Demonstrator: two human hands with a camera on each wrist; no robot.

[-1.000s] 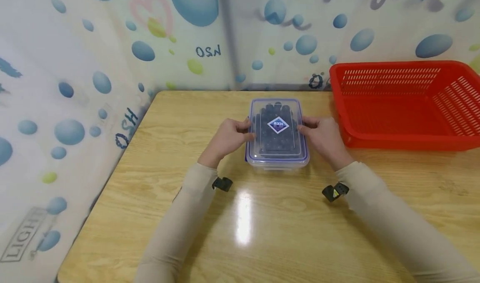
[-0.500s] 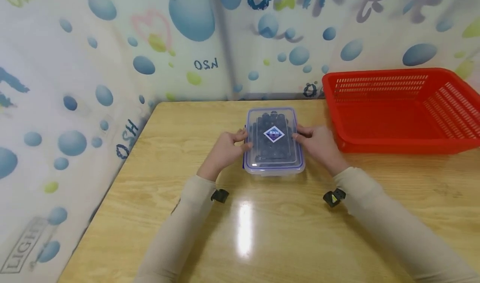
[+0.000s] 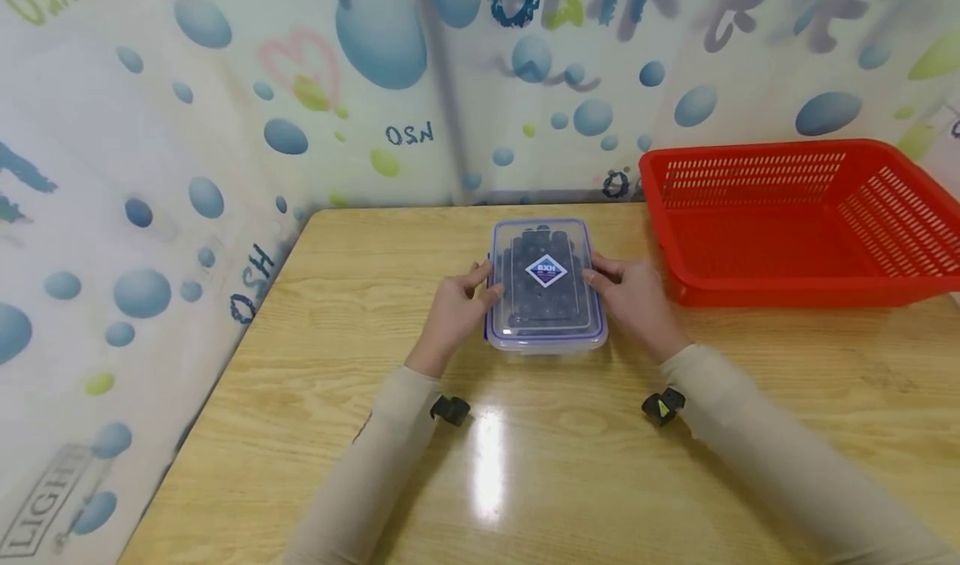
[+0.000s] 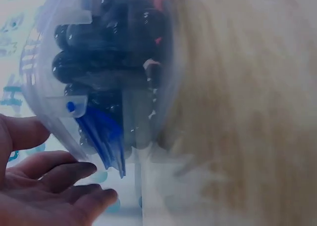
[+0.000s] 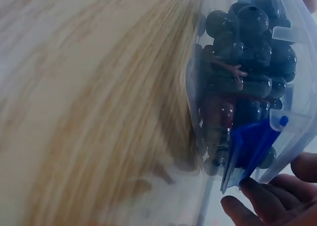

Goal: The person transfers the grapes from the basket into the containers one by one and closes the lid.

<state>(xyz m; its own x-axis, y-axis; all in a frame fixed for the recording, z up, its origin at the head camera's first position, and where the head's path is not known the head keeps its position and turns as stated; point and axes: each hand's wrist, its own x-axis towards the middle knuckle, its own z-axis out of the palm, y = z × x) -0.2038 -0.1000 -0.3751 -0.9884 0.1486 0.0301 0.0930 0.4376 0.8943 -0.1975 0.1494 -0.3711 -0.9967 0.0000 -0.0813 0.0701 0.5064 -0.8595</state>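
A clear plastic box [image 3: 546,288] packed with dark round berries [image 5: 237,72] stands flat on the wooden counter [image 3: 525,465], near its far edge and just left of a red basket [image 3: 795,215]; its lid, with a diamond-shaped label [image 3: 546,270] in the middle, is seated on top. The box sits squarely between the two hands, which suits work on both of its long sides at once. The left hand [image 3: 454,308] lies against the left side with its thumb resting on the lid's edge, and the left wrist view shows its fingers [image 4: 59,176] only loosely bent beside a blue clasp [image 4: 101,137] that sticks out from the wall, not closed round anything. The right hand [image 3: 633,298] mirrors it on the right side, thumb on the lid rim; in the right wrist view its fingertips [image 5: 257,198] touch the tip of the other blue clasp [image 5: 250,146], which likewise stands out from the box. Both hands thus press and steady rather than grasp, which keeps the box from sliding on the glossy counter. The red basket stands apart from the box, open side up, beside the right hand. Behind the counter hangs a curtain [image 3: 225,132] printed with blue bubbles.
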